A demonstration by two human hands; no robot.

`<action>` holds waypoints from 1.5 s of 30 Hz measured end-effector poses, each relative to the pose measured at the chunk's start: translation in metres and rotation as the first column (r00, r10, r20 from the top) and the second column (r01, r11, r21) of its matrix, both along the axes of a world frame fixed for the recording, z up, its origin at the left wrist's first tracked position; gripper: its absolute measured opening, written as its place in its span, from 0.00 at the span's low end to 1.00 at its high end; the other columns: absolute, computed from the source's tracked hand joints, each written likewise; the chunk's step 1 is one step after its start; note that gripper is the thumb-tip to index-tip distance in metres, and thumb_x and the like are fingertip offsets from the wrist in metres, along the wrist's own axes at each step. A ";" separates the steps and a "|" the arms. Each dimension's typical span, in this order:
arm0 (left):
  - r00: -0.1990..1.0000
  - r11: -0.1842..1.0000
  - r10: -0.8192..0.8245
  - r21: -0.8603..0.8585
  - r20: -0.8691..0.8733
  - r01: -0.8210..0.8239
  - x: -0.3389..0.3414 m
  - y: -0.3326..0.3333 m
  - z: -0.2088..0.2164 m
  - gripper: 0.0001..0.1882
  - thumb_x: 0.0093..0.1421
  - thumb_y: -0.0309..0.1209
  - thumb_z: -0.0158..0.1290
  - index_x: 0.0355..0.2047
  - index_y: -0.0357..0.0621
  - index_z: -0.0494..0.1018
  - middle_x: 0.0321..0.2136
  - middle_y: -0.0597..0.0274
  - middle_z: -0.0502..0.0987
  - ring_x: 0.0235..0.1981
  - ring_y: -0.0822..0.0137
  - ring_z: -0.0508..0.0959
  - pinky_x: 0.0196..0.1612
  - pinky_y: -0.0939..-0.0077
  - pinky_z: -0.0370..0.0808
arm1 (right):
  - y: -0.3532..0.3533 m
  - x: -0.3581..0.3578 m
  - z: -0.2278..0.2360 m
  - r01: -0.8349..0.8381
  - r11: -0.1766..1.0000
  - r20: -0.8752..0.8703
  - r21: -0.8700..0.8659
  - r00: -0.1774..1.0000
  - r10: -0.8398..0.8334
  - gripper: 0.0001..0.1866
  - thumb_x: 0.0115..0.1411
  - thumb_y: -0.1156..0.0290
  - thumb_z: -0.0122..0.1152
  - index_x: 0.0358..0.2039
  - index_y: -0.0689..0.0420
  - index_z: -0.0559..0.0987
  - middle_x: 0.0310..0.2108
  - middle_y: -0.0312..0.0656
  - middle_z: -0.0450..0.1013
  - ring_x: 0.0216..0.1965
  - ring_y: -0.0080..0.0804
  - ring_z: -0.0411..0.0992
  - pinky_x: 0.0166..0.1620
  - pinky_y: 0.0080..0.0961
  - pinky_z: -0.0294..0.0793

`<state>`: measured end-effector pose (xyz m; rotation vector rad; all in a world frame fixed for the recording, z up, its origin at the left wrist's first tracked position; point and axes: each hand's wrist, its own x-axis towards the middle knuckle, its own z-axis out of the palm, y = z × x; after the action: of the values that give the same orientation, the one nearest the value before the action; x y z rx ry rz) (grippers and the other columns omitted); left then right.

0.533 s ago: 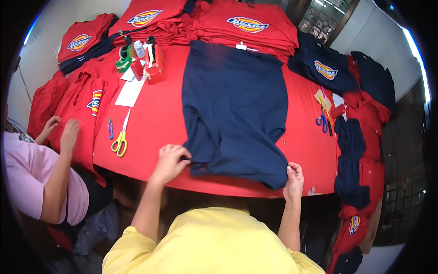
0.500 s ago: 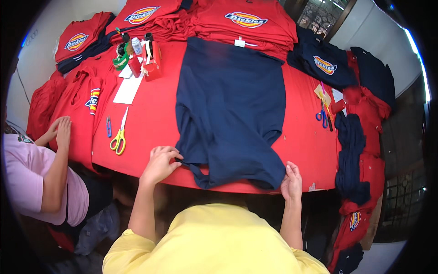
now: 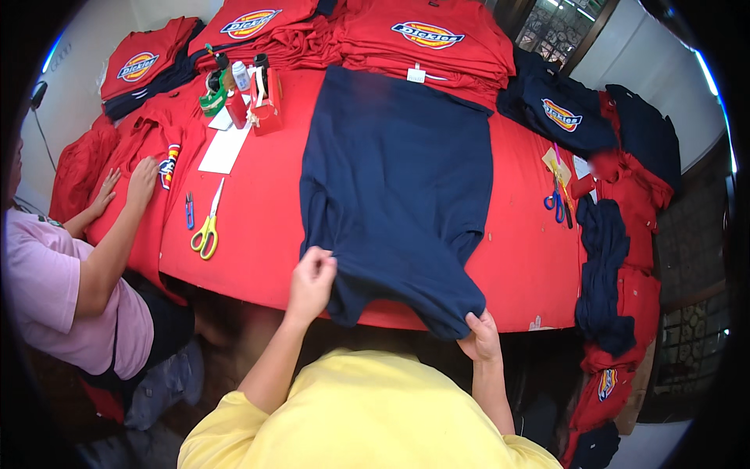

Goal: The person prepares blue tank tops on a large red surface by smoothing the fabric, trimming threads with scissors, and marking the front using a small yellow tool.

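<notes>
A navy blue shirt [image 3: 391, 180] lies spread on the red-covered table [image 3: 258, 258], its near end hanging a little over the front edge. My left hand [image 3: 312, 285] is closed in a pinch on the cloth at the shirt's near left side. With thumb and fingers, my right hand [image 3: 482, 338] grips the near right corner. Between the two hands the near edge of the cloth sags in a curve. My left fingertips partly cover the bit of fabric they hold.
Left of the shirt lie yellow-handled scissors [image 3: 206, 234], blue thread snips [image 3: 189, 211] and white paper [image 3: 223, 148]. Behind them stands a red box [image 3: 266, 109]. Stacked red shirts [image 3: 426, 62] line the back. Blue scissors [image 3: 555, 205] lie right. A co-worker [image 3: 86, 289] handles a red garment at left.
My left hand has moved right and slightly up with the cloth. My right hand has shifted left and down, pulling the corner nearer. The co-worker's hands have spread apart on the red garment.
</notes>
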<state>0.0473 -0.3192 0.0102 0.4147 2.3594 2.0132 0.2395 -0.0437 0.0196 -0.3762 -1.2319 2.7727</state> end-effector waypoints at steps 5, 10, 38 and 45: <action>0.628 0.583 -0.598 0.808 0.499 -0.087 0.011 -0.027 0.024 0.22 0.70 0.43 0.39 0.56 0.43 0.67 0.53 0.55 0.73 0.56 0.61 0.72 0.57 0.62 0.71 | 0.004 0.002 -0.001 -0.124 0.992 -0.235 -0.021 0.965 0.115 0.27 0.61 0.71 0.60 0.60 0.60 0.68 0.58 0.44 0.69 0.57 0.36 0.69 0.60 0.34 0.67; 0.319 0.658 -0.737 0.740 0.597 0.136 0.046 -0.027 0.014 0.31 0.64 0.38 0.52 0.63 0.38 0.60 0.58 0.53 0.69 0.59 0.60 0.70 0.62 0.62 0.66 | -0.014 -0.009 0.030 -0.090 0.996 -0.239 0.026 0.966 0.094 0.27 0.59 0.74 0.59 0.59 0.62 0.70 0.56 0.43 0.71 0.56 0.34 0.70 0.60 0.34 0.66; 0.861 0.790 -0.350 -0.610 -0.370 0.060 0.092 -0.157 0.227 0.22 0.32 0.19 0.54 0.30 0.52 0.85 0.33 0.64 0.72 0.33 0.64 0.72 0.34 0.72 0.68 | 0.091 0.095 0.197 0.280 0.177 -0.331 0.944 0.784 0.525 0.09 0.44 0.82 0.64 0.27 0.57 0.85 0.30 0.43 0.75 0.27 0.26 0.70 0.27 0.22 0.67; 0.419 0.423 -0.871 -0.825 -0.257 0.375 -0.017 -0.120 0.267 0.03 0.54 0.29 0.56 0.26 0.47 0.78 0.23 0.64 0.77 0.21 0.69 0.73 0.27 0.75 0.69 | 0.157 0.000 0.204 0.213 0.659 -0.572 0.722 0.720 0.394 0.04 0.62 0.75 0.57 0.32 0.61 0.78 0.29 0.41 0.69 0.23 0.22 0.68 0.24 0.18 0.69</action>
<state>0.0301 -0.4389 0.2770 1.9338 2.2936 0.5462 0.2399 0.1132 0.2234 0.7680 -1.9643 1.7944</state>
